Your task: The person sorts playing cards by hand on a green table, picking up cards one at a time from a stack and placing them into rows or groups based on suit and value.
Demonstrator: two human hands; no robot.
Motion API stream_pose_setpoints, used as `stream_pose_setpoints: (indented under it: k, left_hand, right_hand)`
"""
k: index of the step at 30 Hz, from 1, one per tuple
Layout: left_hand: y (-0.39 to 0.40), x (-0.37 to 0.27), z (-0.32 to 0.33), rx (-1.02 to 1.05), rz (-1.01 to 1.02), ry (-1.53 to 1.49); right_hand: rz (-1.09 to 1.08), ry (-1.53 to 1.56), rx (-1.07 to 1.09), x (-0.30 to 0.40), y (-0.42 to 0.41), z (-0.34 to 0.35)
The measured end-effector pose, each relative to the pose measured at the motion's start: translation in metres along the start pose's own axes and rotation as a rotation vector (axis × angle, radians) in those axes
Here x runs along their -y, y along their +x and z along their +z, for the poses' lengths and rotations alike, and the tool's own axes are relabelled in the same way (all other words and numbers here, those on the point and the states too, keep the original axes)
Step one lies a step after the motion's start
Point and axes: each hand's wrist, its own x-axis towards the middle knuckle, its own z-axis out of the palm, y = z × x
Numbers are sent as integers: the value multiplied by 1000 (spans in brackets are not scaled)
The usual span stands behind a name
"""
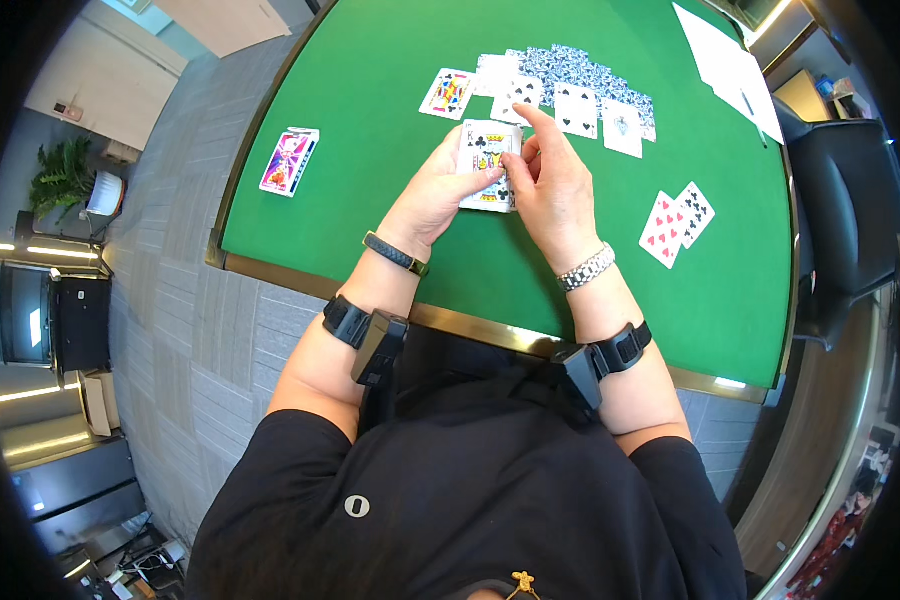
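Observation:
My left hand (433, 187) holds a deck of playing cards from the left side, thumb across the face of the king of clubs (486, 141) on top. My right hand (555, 184) is at the deck's right edge; its thumb presses on the king and its index finger points up and away. Just beyond lie face-up cards in a curved row: a club court card (447, 94), two spade number cards (525, 90) (576, 112) and an ace of spades (622, 129). Behind them overlap several blue-patterned face-down cards (570, 66) and a mostly white card (495, 73).
On the green felt table (360, 150), a colourful card box (289, 162) lies left. Right are an overlapping hearts card (661, 229) and clubs card (697, 216). Far right, white paper (720, 60) bears a pen (754, 116). A black chair (844, 202) stands beside the right edge.

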Motion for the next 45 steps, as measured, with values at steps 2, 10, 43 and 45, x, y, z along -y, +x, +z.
stream_pose_setpoints:
  k: [2,10,43,45]
  left_hand:
    - [1,0,-1,-12,18,-77]
    - [3,-5,-3,-67,67,-119]
    - [1,-5,3,-142,-19,-250]
    - [3,3,5,-83,5,84]
  right_hand:
    - [21,11,19,2,0,-2]
    - [437,770,140,-27,5,0]
    - [-24,-55,126,-3,-2,-2]
    - [-79,-211,154,-6,-4,-5]
